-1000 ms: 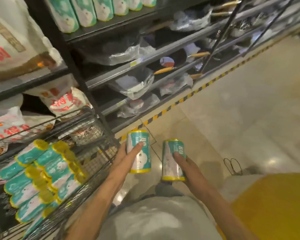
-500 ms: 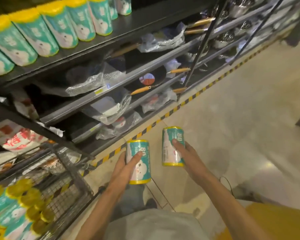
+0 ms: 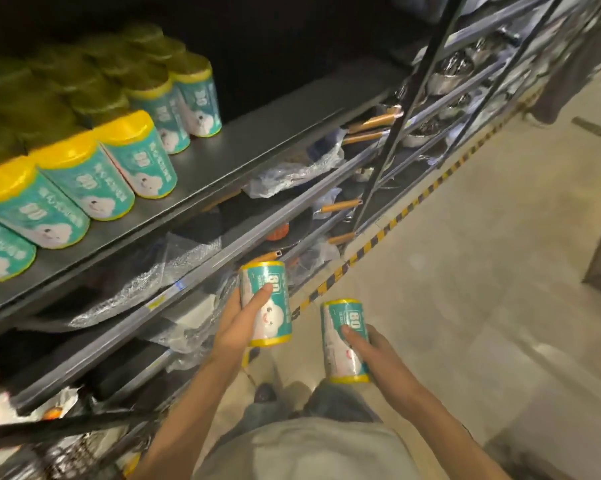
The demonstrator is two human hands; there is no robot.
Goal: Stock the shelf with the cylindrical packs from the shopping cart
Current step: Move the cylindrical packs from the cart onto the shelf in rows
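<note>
**Two packs in hand, shelf row waiting**

Left hand [image 3: 238,329] grasps one cylindrical pack [image 3: 267,303] around its mid-body, thumb across the label, fingers wrapped behind. Right hand [image 3: 371,355] grasps a second pack [image 3: 344,341] the same way, a bit lower & nearer the body. Both are held upright, in front of the lower shelves, well below the target shelf [image 3: 257,133].

Handling, as a guess: film-wrapped rolls, prob light & a bit squashy, wrapper glossy so could slip w/ a loose hold. Best taken round the middle, as now; yellow ends look like the flat, stable faces to stand them on.

Count: 2 packs in hands. On the shelf a front row of approx 6 stocked packs [image 3: 143,161] is lit well enough to count; more sit behind in shadow, can't tell how many. Bare shelf space lies right of the last one. Cart not clearly in view
</note>
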